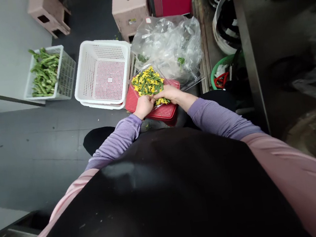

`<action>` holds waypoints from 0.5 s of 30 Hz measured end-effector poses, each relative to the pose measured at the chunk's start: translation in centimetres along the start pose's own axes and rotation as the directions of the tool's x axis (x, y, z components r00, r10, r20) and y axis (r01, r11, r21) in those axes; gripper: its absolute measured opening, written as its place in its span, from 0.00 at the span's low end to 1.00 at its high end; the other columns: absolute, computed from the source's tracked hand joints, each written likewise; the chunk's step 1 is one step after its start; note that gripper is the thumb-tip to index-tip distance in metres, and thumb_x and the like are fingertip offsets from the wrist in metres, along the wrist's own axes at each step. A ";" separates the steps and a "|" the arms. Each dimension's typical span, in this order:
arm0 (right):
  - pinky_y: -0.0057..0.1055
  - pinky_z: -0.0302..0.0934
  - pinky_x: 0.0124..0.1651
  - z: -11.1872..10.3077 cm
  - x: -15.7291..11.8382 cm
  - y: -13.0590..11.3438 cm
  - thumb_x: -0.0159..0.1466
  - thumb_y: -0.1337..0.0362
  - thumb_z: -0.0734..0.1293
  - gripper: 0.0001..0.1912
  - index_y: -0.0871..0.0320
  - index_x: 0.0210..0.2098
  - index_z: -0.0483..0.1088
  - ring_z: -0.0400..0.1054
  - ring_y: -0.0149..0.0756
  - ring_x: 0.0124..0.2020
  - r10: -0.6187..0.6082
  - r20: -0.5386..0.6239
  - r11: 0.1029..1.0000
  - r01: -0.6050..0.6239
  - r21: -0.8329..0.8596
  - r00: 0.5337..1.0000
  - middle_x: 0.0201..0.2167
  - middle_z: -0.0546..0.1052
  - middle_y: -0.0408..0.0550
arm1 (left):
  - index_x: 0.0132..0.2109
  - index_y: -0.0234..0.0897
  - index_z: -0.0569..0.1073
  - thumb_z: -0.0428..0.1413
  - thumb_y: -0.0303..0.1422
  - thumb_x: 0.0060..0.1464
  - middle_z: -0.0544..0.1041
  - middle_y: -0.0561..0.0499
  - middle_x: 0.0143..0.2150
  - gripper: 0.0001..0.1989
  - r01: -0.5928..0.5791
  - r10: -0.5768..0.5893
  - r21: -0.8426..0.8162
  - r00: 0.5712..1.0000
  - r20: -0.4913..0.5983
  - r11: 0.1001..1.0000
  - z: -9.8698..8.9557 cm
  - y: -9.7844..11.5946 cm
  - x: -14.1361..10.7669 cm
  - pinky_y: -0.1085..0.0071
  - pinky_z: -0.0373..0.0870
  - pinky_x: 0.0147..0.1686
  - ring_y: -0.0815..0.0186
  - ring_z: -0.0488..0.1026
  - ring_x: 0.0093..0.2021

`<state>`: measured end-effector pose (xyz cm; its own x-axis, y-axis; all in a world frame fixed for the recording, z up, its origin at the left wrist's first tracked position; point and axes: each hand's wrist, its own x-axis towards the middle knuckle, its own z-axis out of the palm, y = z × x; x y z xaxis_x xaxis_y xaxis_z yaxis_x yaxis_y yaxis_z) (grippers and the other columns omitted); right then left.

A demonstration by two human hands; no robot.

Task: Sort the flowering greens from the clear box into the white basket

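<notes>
Head view here, and the flowers (147, 81), yellow with green stems, are heaped on top of the red box (163, 113), right in front of the knees, with some clear plastic (157, 70) showing at the far edge. The left hand (144, 105) and right hand (170, 93) are both brought in over the near part of the pile, fingertips practically meeting. As for the grip, fingers are bent inward on both sides, but whether a stem is pinched or the heap is just being touched can't be told, too small tbh. A big crumpled bag (164, 36) is spread just beyond, with a few bits of green visible in it. Off to the left, a white basket (83, 81) is set beside the box, and farther over a crate (66, 76) is piled with green stalks (45, 73). A pink stool (130, 7) is parked behind the basket, and a green tub (213, 73) is tucked in on the right.
</notes>
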<state>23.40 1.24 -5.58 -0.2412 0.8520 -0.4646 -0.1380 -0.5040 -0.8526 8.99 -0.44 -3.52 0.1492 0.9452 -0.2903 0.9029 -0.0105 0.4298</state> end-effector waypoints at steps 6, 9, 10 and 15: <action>0.36 0.70 0.48 -0.6 0.6 -0.6 0.55 0.79 0.72 0.08 0.64 0.33 0.75 0.74 0.34 0.34 -0.048 -0.181 0.986 0.075 0.146 0.982 0.30 0.80 0.46 | 0.48 0.33 0.81 0.55 0.30 0.61 0.83 0.42 0.44 0.13 -0.026 0.027 0.073 0.999 -0.019 0.997 -0.2 -1.0 -0.4 0.68 0.71 0.49 0.58 0.79 0.46; 0.34 0.71 0.40 -1.5 0.6 -1.8 0.60 0.75 0.70 0.03 0.63 0.32 0.73 0.71 0.33 0.30 0.052 -0.259 0.965 0.019 0.262 0.965 0.29 0.78 0.47 | 0.48 0.36 0.81 0.52 0.32 0.63 0.82 0.41 0.48 0.14 0.068 -0.059 0.154 0.996 -0.062 0.986 -0.2 -2.0 0.2 0.66 0.71 0.48 0.55 0.78 0.49; 0.33 0.70 0.37 -1.7 0.6 -2.1 0.61 0.74 0.69 0.03 0.62 0.32 0.73 0.71 0.32 0.29 0.089 -0.261 0.955 -0.008 0.297 0.961 0.29 0.78 0.48 | 0.49 0.37 0.80 0.51 0.34 0.64 0.81 0.40 0.50 0.15 0.084 -0.069 0.182 0.994 -0.088 0.980 -0.2 -2.1 0.6 0.66 0.71 0.48 0.55 0.78 0.50; 0.27 0.64 0.27 -1.2 -0.2 -2.5 0.60 0.75 0.69 0.05 0.61 0.33 0.73 0.69 0.31 0.28 0.174 -0.201 0.943 -0.104 0.317 0.964 0.30 0.77 0.47 | 0.55 0.32 0.76 0.52 0.38 0.65 0.76 0.36 0.55 0.18 0.032 -0.015 0.304 0.998 -0.057 0.952 0.6 -2.0 2.7 0.63 0.73 0.47 0.51 0.78 0.52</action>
<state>24.96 2.52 -3.66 -0.0638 0.7624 -0.6439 -0.4091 -0.6085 -0.6800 7.84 1.91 -5.65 0.1122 0.9624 -0.2474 0.9870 -0.0790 0.1403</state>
